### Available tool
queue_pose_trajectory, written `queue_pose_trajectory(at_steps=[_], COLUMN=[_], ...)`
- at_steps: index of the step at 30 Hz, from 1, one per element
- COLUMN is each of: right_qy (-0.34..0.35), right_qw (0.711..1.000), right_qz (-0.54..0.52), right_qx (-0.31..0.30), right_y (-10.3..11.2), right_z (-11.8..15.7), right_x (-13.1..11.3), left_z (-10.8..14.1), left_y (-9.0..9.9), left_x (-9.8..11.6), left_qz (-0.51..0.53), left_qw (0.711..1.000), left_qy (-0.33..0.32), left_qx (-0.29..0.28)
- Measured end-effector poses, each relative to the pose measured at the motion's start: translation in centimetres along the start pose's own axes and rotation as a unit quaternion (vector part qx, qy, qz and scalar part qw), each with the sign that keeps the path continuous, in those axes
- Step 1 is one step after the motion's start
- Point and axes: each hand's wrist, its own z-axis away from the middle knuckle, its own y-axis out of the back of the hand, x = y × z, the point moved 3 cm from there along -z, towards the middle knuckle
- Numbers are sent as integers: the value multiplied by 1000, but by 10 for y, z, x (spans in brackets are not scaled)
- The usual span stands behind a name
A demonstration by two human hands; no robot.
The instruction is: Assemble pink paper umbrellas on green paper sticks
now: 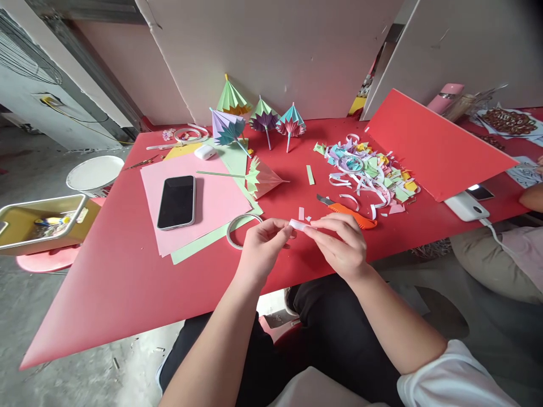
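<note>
Between my two hands, just above the red table point(139, 294), is a small pale pink paper strip point(299, 225). Its left end is pinched by my left hand point(268, 240), its right end by my right hand point(341, 240). A roll of tape point(232, 233) lies beside my left hand. Close to my right hand rests an orange utility knife point(352, 215) with its blade out. Small pink paper scraps point(301, 213) sit just beyond the strip. A pink and green paper umbrella point(267, 180) lies on its side further back.
Several folded paper umbrellas point(229, 96) stand at the back. A phone point(177, 202) rests on pink paper point(220, 195), near a white earbud case point(205, 151). Paper scraps point(369, 169) heap at right before a red board point(436, 147). Another person's leg point(487, 265) shows at far right.
</note>
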Motion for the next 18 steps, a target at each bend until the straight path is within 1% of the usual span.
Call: queue_pose_trajectory(at_steps=[2, 4, 6, 11, 14, 18], right_qy=[-16, -44, -63, -81, -93, -92], right_qw=[1000, 999, 998, 996, 995, 994], right_qz=[7, 11, 3, -30, -35, -43], right_qx=[-18, -16, -5, -14, -18, -32], right_y=[0, 0, -1, -9, -10, -9], right_z=[-2, -5, -8, -12, -12, -13], right_x=[-2, -4, -8, -14, -15, -17], left_z=[1, 2, 4, 9, 11, 13], left_y=[1, 1, -1, -4, -4, -5], left_x=[1, 2, 2, 4, 6, 8], left_qz=[-33, -82, -116, -178, -241, -340], left_qw=[999, 995, 990, 978, 958, 906], left_qy=[-21, -42, -58, -94, -143, -243], left_qx=[25, 46, 50, 50, 60, 72])
